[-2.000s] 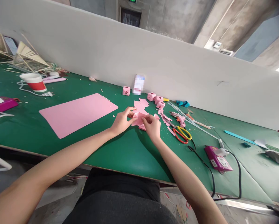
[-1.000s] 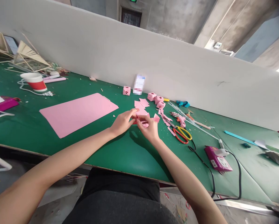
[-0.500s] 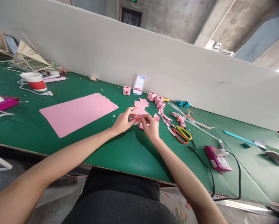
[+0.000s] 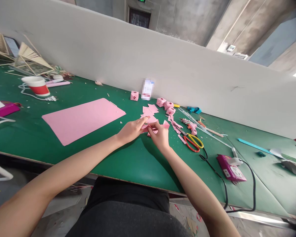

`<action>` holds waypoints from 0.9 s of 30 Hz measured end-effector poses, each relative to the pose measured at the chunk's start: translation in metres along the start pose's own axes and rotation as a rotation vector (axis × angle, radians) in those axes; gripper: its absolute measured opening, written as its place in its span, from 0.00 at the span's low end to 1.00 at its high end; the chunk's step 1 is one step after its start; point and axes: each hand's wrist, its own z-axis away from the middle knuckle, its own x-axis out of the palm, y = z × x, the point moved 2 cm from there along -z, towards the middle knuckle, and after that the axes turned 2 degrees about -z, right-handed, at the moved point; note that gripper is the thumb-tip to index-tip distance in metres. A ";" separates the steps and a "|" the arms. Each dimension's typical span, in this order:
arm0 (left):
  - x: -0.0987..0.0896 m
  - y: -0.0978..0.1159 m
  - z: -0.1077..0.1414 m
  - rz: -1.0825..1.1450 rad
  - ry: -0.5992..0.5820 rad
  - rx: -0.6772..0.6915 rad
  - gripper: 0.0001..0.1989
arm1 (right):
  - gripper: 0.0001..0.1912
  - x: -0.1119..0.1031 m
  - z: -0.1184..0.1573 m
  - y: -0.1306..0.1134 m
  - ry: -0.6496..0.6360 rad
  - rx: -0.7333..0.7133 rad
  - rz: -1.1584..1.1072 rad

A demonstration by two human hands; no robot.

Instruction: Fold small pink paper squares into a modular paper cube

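Observation:
My left hand and my right hand meet over the green table, with a small pink paper piece pinched between them. The fingers partly cover that piece, so its shape is unclear. Just beyond my hands lie cut pink paper pieces. Several folded pink paper shapes with dark diamond openings stand near the partition; a separate one sits farther left. To the right of my right hand are scissors with red and yellow handles, beside thin pink scraps.
A large pink sheet lies left on the green table. Farther left stands a red and white cup. On the right are a pink glue gun and a magenta power strip with a black cable.
My left hand has turned, and its fingers have moved slightly right, stretching over the pink piece. My right hand's fingers have shifted a little; it still holds the piece.

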 end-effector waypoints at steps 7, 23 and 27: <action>-0.006 -0.001 -0.004 -0.235 -0.055 0.226 0.15 | 0.09 0.000 0.004 -0.007 0.018 -0.082 0.153; -0.005 0.005 -0.007 -0.208 -0.039 0.135 0.15 | 0.07 0.002 0.005 -0.013 -0.001 -0.085 0.206; -0.005 0.003 -0.004 0.108 0.056 -0.109 0.17 | 0.10 0.001 0.004 -0.014 0.017 -0.022 0.106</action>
